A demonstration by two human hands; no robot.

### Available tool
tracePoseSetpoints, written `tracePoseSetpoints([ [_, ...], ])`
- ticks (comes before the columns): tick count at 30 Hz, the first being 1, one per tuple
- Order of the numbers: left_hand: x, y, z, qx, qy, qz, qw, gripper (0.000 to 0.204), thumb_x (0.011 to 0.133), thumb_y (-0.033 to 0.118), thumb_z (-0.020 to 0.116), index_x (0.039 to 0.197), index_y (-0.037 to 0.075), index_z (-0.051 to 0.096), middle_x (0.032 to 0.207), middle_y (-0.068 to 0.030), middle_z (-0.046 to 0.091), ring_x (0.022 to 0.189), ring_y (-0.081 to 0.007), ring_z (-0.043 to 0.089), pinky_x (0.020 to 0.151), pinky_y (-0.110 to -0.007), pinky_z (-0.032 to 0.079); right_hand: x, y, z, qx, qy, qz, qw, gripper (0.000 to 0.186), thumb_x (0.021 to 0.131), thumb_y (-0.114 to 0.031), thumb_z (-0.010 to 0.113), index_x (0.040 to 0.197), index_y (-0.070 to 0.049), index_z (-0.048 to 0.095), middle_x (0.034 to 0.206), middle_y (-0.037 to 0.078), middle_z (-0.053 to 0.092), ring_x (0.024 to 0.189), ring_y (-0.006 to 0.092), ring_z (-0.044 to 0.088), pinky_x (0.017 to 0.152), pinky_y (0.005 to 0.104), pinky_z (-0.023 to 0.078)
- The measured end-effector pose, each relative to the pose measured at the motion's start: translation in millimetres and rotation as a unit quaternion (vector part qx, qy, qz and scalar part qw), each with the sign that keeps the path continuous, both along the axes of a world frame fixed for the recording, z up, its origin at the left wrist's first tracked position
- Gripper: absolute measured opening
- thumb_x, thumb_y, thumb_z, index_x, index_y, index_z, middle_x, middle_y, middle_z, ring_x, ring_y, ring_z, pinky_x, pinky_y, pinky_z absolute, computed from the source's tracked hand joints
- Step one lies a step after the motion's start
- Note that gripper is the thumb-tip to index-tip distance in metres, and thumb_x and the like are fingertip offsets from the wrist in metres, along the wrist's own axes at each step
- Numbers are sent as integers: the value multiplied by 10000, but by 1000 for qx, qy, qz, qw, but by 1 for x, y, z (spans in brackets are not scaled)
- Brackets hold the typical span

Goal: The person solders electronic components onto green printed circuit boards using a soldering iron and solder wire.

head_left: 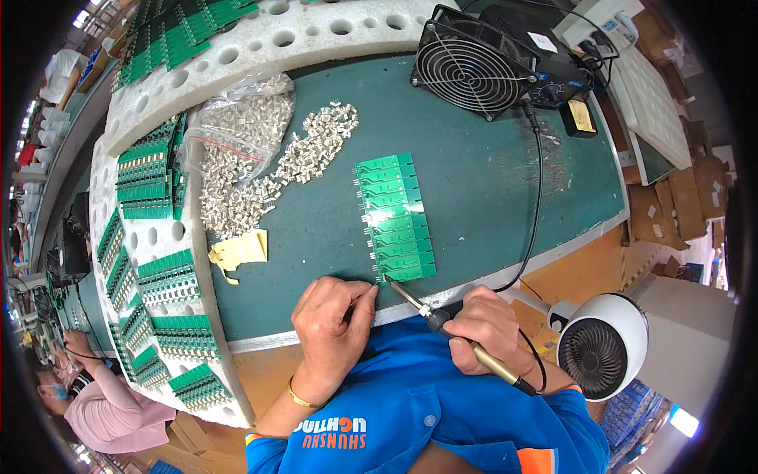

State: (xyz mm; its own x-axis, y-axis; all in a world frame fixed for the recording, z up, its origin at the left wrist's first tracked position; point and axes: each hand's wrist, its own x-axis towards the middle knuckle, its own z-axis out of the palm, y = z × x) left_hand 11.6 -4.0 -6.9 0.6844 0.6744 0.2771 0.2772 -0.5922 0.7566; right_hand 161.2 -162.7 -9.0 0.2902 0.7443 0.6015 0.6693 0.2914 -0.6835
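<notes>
Worktop (485, 186) lay beyond the right hand (485, 328), clenched round an iron (493, 363); slipping could burn the left hand (330, 320), curled nearby, hold unclear.

Vivid green here on the circuit boards (396, 225), white glint midway, deep teal over the desk (478, 182), creamy white connectors (320, 142), dull gold soldering iron handle (493, 365), royal blue shirt (383, 407) flashed with orange, white foam (254, 52) dotted with round holes.
</notes>
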Motion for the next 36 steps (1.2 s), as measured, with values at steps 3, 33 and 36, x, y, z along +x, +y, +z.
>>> tracePoseSetpoints([
  [3,1,0,1,4,3,-3,1000,104,741,-21,761,765,23,670,657,-65,593,592,-193,553,551,-312,433,0,-1,0,-1,1,2,1000,131,803,-91,684,886,-12,623,616,47,578,482,188,540,517,331,427],
  [33,6,3,5,-28,27,-9,999,95,727,-19,754,751,32,678,611,-50,543,566,-174,519,533,-305,406,3,1,4,-18,6,6,1000,166,758,-62,696,899,-17,620,622,44,581,479,185,540,515,335,443],
  [36,5,3,4,-29,28,-12,999,96,724,-17,754,751,33,677,610,-50,540,564,-178,517,535,-309,404,2,1,4,-16,8,8,1000,171,766,-70,700,907,-15,621,624,47,584,478,187,541,522,335,446],
])
